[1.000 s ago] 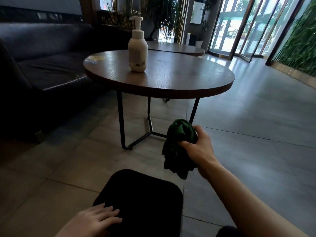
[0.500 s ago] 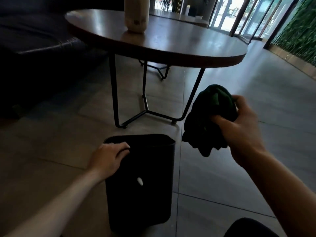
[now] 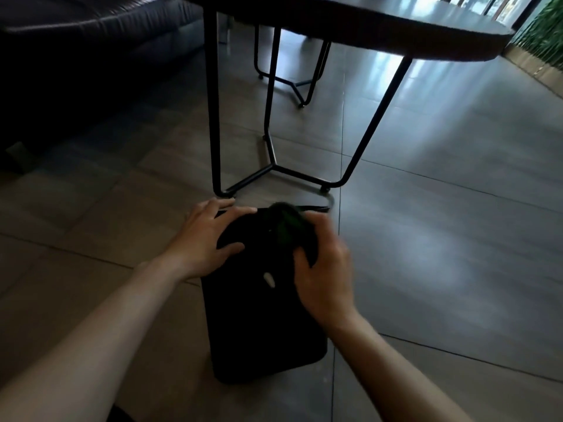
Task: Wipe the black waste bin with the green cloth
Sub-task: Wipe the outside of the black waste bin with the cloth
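Black waste bin (image 3: 262,324) braced by left hand (image 3: 207,239); right hand (image 3: 323,278) presses green cloth (image 3: 288,226)

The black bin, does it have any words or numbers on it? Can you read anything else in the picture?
No readable words or numbers anywhere.
black bin: only a small pale mark, too small and blurred to tell if it is a label.
green cloth, in the right hand: no print visible.
round table: no text.
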